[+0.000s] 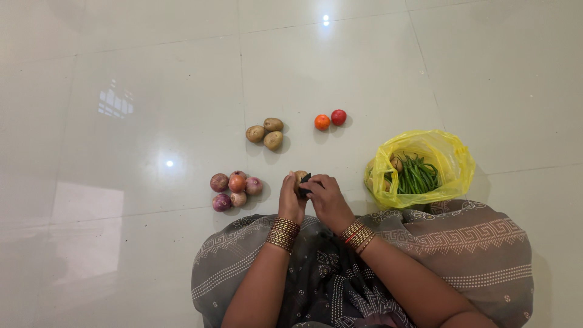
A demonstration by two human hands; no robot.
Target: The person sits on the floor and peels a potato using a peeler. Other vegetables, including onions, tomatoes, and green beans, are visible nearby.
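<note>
At the near edge of the floor the person sits, with a grey patterned cloth spread over the lap, and both forearms reach forward from it. Each wrist carries a stack of gold and red bangles.

The left hand is closed around a small light-brown potato; its fingers curl tightly over the left side of the potato, so only the top of it shows. The right hand is also closed, its fingers bent around a small dark tool that touches the right side of the potato. What kind of tool it is, I cannot tell, because it is mostly hidden. The two hands touch each other just above the floor, in front of the lap.

Just left of the hands lies a group of five round reddish-purple onions on the pale glossy tiled floor. To the right of the hands, beside the cloth, stands an open yellow plastic bag with long green chillies inside.

Farther away, three brown potatoes lie together. To the right of them, well apart, are two small tomatoes, one orange and one red, touching each other.
</note>
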